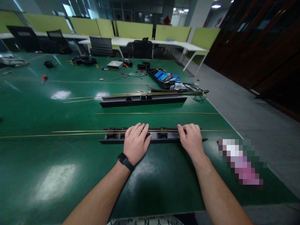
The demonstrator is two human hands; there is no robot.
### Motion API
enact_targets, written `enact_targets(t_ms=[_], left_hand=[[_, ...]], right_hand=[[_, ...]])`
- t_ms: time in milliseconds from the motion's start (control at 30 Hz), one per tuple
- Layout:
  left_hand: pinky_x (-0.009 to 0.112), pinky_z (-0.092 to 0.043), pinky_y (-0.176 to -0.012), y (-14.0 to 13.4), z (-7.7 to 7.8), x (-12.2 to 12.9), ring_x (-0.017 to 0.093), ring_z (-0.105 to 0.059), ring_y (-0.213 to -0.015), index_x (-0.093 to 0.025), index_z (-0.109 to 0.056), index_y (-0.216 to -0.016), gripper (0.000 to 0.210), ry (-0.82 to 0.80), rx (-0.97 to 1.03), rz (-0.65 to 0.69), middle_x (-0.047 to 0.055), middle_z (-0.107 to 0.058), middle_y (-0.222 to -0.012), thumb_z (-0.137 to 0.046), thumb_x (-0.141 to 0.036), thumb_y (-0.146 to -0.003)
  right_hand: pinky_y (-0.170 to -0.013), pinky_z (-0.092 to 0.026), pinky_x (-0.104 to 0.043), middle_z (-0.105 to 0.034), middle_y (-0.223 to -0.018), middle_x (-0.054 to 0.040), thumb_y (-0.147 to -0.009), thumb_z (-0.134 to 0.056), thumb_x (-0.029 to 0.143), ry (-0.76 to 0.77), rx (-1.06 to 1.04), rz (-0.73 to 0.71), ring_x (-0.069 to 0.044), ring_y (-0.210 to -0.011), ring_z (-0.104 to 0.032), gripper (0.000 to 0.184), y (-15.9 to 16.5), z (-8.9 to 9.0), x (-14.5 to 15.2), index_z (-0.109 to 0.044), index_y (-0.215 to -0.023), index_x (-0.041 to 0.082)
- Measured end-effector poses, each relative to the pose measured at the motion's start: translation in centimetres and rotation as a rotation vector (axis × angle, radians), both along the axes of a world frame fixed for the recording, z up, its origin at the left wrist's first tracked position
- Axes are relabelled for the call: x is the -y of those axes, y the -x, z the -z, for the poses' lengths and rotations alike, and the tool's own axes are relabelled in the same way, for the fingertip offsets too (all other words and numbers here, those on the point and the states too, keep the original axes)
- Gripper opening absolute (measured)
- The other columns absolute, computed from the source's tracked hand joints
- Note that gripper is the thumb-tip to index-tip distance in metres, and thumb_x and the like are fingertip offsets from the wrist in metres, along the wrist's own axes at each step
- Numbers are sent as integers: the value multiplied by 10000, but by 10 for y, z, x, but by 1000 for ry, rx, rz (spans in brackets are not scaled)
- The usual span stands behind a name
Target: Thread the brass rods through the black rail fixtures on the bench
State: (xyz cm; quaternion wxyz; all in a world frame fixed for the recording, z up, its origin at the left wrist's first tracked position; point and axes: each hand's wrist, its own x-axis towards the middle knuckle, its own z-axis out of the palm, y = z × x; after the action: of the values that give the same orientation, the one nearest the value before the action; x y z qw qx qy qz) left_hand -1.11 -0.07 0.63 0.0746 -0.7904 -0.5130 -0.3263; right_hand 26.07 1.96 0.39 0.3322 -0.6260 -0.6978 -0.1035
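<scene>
A long black channel-shaped rail (173,135) lies crosswise in front of me, with dark blocks (162,133) set along it. Thin brass-coloured rods (79,134) run along the rail and stick out past both its ends. My left hand (136,143), a dark watch on its wrist, rests over the rail's middle with fingers stretched forward. At the rail's right part, my right hand (192,140) has its fingers bent over the far edge and its thumb on the near side. The fingertips' undersides are hidden.
Behind lies a second black rail (159,100) with more rods (131,94) on top. A single rod (157,113) lies between the rails. Farther back are an open black bag (161,82), a grey box (115,65) and scattered tools. A blurred-out object (241,162) is at right.
</scene>
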Motion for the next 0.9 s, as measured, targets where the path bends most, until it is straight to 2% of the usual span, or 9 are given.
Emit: enact_targets(t_ms=[400, 633, 900], left_hand=[[491, -371, -1142, 1, 2, 0, 287, -579, -1342, -224, -593, -1417, 430, 12, 7, 1, 109, -692, -1360, -547, -359, -1011], [496, -369, -1148, 1, 2, 0, 294, -577, -1345, -231, -586, -1425, 438, 12, 13, 6, 111, -690, -1363, -550, -354, -1006], [486, -365, -1147, 1, 1, 0, 282, -573, -1348, -211, -595, -1409, 426, 16, 3, 2, 112, -690, -1363, -537, -368, -1017]], right_hand=[[-814, -401, -378, -617, -808, -58, -999, -534, 540, 3, -29, 15, -224, -835, -504, 401, 4, -3, 3, -572, -743, 234], [-791, -381, -385, -568, -745, -58, -1019, -476, 534, 3, 11, 53, -223, -785, -467, 455, -5, 1, -1, -556, -685, 237], [-812, -392, -375, -618, -794, -56, -996, -537, 527, -16, -27, 19, -222, -817, -494, 395, 2, -5, 3, -566, -733, 235]])
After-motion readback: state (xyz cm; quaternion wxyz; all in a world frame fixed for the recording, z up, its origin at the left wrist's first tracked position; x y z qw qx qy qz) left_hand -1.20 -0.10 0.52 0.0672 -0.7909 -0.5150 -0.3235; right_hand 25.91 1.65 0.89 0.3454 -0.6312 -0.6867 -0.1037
